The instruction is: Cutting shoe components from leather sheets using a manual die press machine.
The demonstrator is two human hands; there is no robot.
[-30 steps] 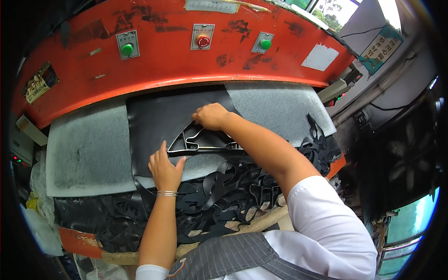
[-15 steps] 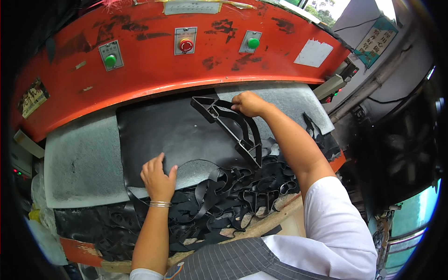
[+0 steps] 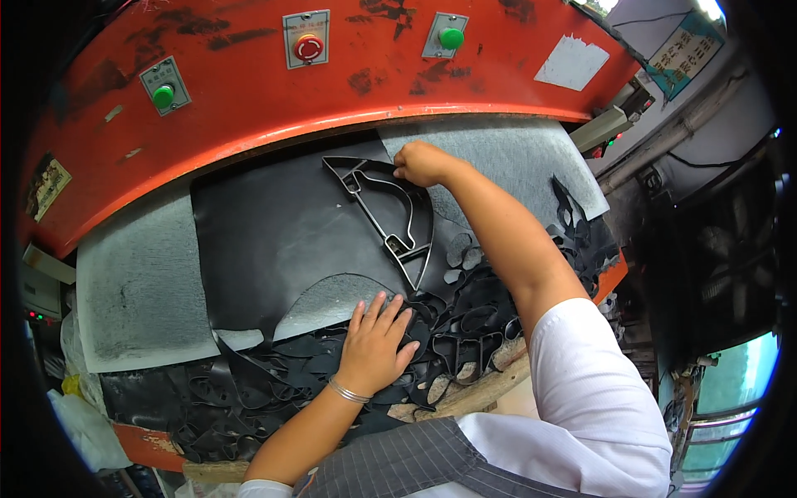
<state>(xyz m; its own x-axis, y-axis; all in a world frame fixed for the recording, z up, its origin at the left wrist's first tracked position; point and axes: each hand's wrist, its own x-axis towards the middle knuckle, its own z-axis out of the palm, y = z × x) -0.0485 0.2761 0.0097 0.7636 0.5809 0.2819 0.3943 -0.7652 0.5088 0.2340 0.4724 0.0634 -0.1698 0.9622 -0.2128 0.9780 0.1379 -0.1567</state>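
Note:
My right hand (image 3: 422, 163), its fingers closed, grips the upper right edge of a cutting die (image 3: 371, 214), a curved, roughly triangular metal frame with cross braces. The die appears to rest on a black leather-like sheet (image 3: 257, 232) near its right side. My left hand (image 3: 378, 344) holds nothing and has its fingers spread. It is just below the die's near tip, over the curved cut-out in the sheet's near edge and the black scraps (image 3: 290, 373) there. A bangle circles the left wrist.
The sheet lies on a pale grey board (image 3: 133, 290). An orange machine front (image 3: 241, 91) rises behind it, with green buttons (image 3: 451, 38) and a red button (image 3: 308, 47). Another frame-like die (image 3: 465, 357) sits among the scraps. A wooden edge (image 3: 477, 392) runs along the near side.
My left hand has moved right, from the sheet's near left part to below the die. The die has turned and come down flatter on the sheet in my right hand. The view has shifted.

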